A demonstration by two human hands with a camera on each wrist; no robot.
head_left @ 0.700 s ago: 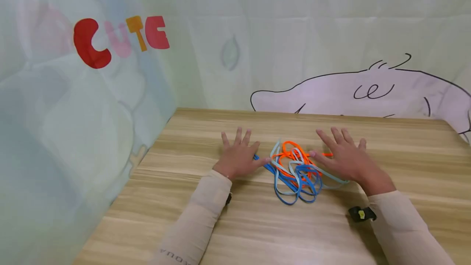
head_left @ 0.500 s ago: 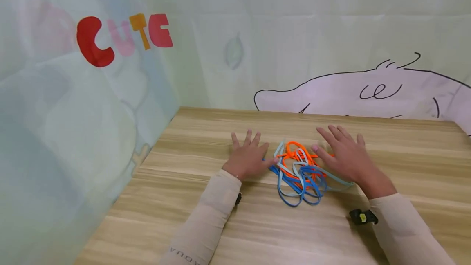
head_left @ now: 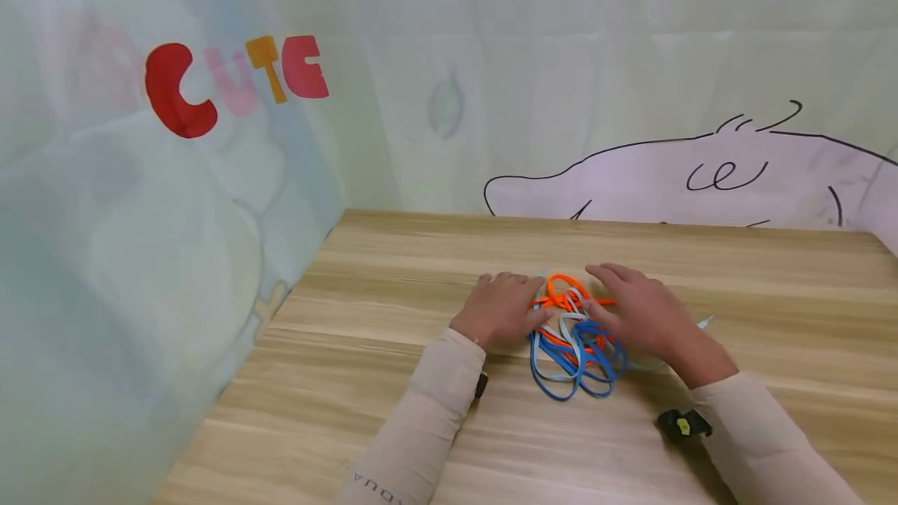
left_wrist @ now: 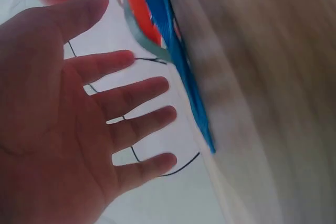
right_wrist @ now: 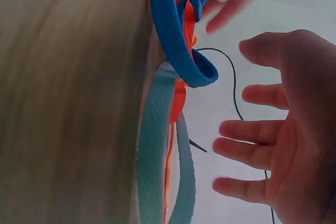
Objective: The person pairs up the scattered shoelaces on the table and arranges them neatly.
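Observation:
A loose tangle of flat shoelaces lies on the wooden table in the head view: an orange lace [head_left: 563,281], a blue lace [head_left: 554,394] and a pale blue lace [head_left: 578,345]. On the tangle's left side is my left hand [head_left: 500,309], palm toward it. My right hand [head_left: 644,319] faces it from the right, thumb over the edge of the loops. In the left wrist view the fingers of the left hand [left_wrist: 79,114] are spread, apart from the blue lace [left_wrist: 160,11]. The right wrist view has the right hand [right_wrist: 294,129] with fingers extended, holding nothing.
The wooden table [head_left: 337,318] extends around the laces on every side. Behind it hangs a printed backdrop [head_left: 421,37] with a cartoon outline; coloured letters [head_left: 181,92] mark the left one. A black wrist strap [head_left: 682,425] sits below the right wrist.
Both hands have moved inward toward the laces, the left going right and the right going slightly left. Their fingers, spread wide earlier, are closer together. The tangle looks much the same.

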